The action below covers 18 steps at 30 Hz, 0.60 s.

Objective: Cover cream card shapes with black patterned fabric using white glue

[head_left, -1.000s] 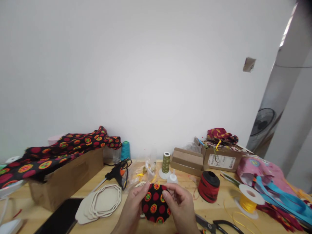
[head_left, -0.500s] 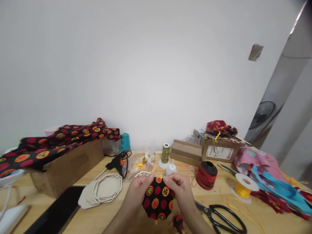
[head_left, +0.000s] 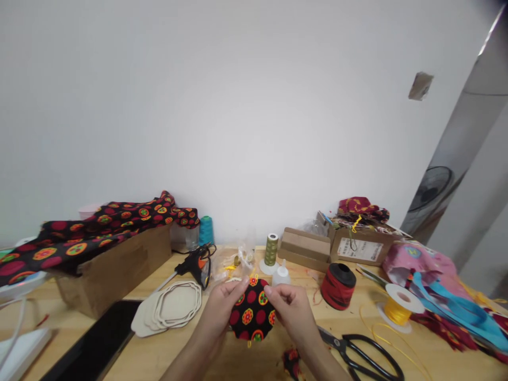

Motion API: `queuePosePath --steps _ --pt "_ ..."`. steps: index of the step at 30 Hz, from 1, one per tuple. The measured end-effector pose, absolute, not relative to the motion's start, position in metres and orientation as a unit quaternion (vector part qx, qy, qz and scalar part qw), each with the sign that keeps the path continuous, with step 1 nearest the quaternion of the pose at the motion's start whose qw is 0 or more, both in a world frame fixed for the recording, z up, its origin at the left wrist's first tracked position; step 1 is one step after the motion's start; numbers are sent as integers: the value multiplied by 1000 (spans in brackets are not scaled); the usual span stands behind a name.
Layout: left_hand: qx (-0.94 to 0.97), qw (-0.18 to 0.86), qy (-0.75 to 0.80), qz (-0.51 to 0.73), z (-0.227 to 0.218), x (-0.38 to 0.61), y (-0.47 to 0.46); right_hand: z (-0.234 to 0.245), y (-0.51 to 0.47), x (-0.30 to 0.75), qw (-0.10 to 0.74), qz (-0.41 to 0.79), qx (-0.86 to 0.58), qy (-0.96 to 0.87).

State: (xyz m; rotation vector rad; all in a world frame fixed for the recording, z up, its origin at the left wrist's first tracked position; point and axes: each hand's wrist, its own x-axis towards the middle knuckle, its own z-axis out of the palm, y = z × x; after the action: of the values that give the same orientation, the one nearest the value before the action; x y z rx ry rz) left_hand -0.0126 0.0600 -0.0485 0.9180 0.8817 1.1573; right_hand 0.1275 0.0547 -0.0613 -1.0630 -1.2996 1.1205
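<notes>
Both of my hands hold a round black fabric piece [head_left: 253, 316] patterned with red and orange dots, just above the wooden table [head_left: 190, 354]. My left hand [head_left: 222, 312] pinches its upper left edge with thumb and fingers. My right hand [head_left: 291, 311] grips its upper right edge the same way. A short yellow thread hangs from the bottom of the piece.
Black scissors [head_left: 359, 352] lie to the right, a red spool [head_left: 337, 286] and yellow ribbon spool [head_left: 399, 309] beyond. A stack of beige cut-outs [head_left: 170, 309], a glue gun [head_left: 194, 266] and a cardboard box [head_left: 115, 275] draped with matching fabric stand left. A small white bottle [head_left: 282, 274] stands behind.
The view tilted down, bringing the scissors into sight. My hands have kept hold of the fabric piece and turned it slightly, drawing it a little farther from me.
</notes>
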Motion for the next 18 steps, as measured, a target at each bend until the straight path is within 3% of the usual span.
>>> queuePosePath --steps 13,18 --pt "399 630 400 533 -49 -18 61 -71 55 120 429 600 -419 -529" --pt "392 659 354 536 -48 -18 60 -72 56 120 465 597 -411 -508"
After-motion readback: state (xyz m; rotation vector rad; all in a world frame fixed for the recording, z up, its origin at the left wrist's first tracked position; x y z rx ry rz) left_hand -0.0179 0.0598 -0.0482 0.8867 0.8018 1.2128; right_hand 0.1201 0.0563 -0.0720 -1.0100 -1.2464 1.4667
